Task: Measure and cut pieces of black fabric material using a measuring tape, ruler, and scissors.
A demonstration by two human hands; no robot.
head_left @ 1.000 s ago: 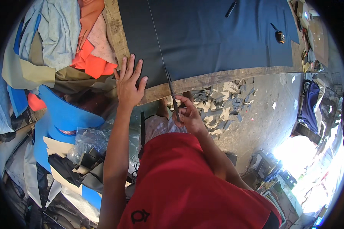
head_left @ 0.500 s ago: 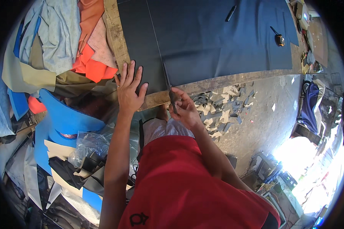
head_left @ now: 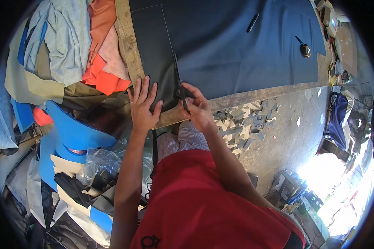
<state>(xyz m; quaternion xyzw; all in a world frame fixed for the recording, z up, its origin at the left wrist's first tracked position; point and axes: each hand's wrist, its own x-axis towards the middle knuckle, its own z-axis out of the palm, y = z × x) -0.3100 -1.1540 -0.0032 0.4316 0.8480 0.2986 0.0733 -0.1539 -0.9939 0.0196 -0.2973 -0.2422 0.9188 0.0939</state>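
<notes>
A large sheet of black leather-like material [head_left: 228, 54] covers the wooden table. A thin pale line is marked on it, running up from the cut and turning left near the top. My right hand [head_left: 198, 110] grips a pair of dark scissors [head_left: 179, 85] at the table's near edge, with the blades pointing away from me along the line. My left hand [head_left: 144, 106] lies flat, fingers spread, on the narrow strip left of the cut, by the table's corner. Farther off on the sheet rest a black marker [head_left: 252, 23] and a tape measure [head_left: 305, 50].
Heaped fabric, grey [head_left: 68, 41] and orange-red [head_left: 102, 76], lies left of the table. Below it are a blue sheet [head_left: 77, 130], clear plastic [head_left: 97, 164] and black offcuts [head_left: 72, 186]. Many small scraps [head_left: 247, 124] litter the floor right of me. A dark-blue covered object [head_left: 338, 120] stands farther right.
The scissors and my right hand have advanced up along the line, farther over the sheet. My left hand stays flat on the strip. The whole view has shifted slightly downward.
</notes>
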